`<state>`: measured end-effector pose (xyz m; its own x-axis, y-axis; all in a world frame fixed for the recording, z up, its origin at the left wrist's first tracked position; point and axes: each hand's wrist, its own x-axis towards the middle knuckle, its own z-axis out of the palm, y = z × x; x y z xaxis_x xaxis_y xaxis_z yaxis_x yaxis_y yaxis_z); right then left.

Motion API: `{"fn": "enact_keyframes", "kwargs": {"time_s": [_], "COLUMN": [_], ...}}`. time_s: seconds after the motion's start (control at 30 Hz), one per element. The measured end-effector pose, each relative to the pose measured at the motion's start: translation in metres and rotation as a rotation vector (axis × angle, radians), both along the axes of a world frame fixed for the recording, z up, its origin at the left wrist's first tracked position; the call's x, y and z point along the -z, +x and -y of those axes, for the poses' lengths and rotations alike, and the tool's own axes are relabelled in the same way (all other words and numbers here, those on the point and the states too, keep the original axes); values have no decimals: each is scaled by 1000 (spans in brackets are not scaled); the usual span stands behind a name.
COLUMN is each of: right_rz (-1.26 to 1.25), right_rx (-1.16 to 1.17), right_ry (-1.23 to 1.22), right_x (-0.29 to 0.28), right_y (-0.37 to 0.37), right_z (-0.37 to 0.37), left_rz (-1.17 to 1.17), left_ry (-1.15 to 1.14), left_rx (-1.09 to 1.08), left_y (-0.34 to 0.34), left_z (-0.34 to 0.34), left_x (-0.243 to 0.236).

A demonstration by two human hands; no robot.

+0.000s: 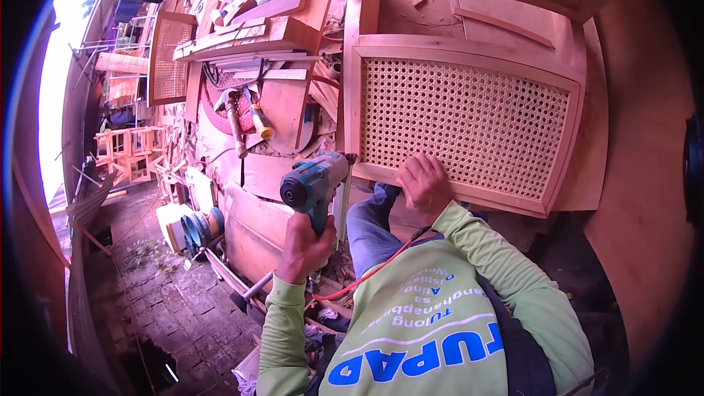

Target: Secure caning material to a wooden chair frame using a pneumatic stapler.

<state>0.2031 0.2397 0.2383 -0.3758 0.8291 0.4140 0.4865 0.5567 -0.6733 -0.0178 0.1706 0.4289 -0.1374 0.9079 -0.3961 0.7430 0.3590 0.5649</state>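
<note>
Cluttered woodshop, timber stacked behind. Left hand (304,246) clamped on teal power tool (314,183), nose at the cane panel frame (469,121) lower-left corner. Right hand (424,185) flat on the rail beside it. Likely fastening step; next needs steady, square tool contact.

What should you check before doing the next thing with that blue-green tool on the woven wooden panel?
1. Left hand wrapped round the handle of the teal power tool: ok.
2. Right hand resting on the lower rail of the cane panel to steady it: ok.
3. Right hand away from the tool's nose, with a gap between them: ok.
4. Tool's nose set squarely against the panel's left corner: cannot tell, the contact is too small to see.
5. Red hose trailing across the lap, free of snags: cannot tell, its end is hidden.
6. Hammer lying clear of the hands, off to the left: ok.
</note>
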Motion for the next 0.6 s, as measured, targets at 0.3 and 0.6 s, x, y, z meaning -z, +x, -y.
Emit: {"fn": "enact_keyframes", "kwargs": {"time_s": [0.3,0.6], "right_rz": [3,-13], "right_rx": [6,-8], "right_ry": [-10,-23], "right_x": [-3,1], "right_y": [3,0], "right_z": [-1,0], "left_rz": [-10,-30], "left_ry": [34,70], "left_rx": [23,-4], "left_y": [19,17], "left_z": [-14,-5], "left_x": [-11,-6]}}
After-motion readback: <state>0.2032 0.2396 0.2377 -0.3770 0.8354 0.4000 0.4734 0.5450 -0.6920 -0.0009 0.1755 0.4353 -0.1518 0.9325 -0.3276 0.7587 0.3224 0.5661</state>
